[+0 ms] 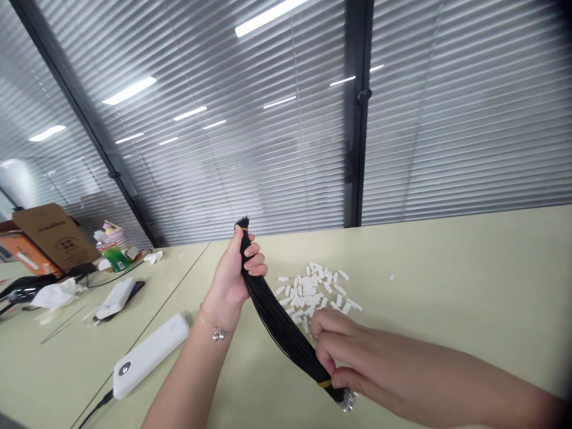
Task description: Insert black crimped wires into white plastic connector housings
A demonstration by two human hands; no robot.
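Observation:
A long bundle of black wires [281,325] is stretched between my two hands above the table. Yellow bands tie it near both ends, and silvery metal tips show at the lower right end. My left hand [235,268] is wrapped round the upper end, just below the band there. My right hand [342,348] is closed at the lower end, with the fingers pinching beside the yellow band; the fingertips are partly hidden. Behind the bundle lies a loose pile of small white plastic pieces [308,289], close to the knuckles of my right hand.
A white power bank [152,354] with a black cable lies left of my left forearm. Farther left are a white device [117,298], a crumpled tissue [58,293], a green-labelled bottle [115,256] and a cardboard box [56,238]. A glass partition with blinds [250,149] stands behind the table.

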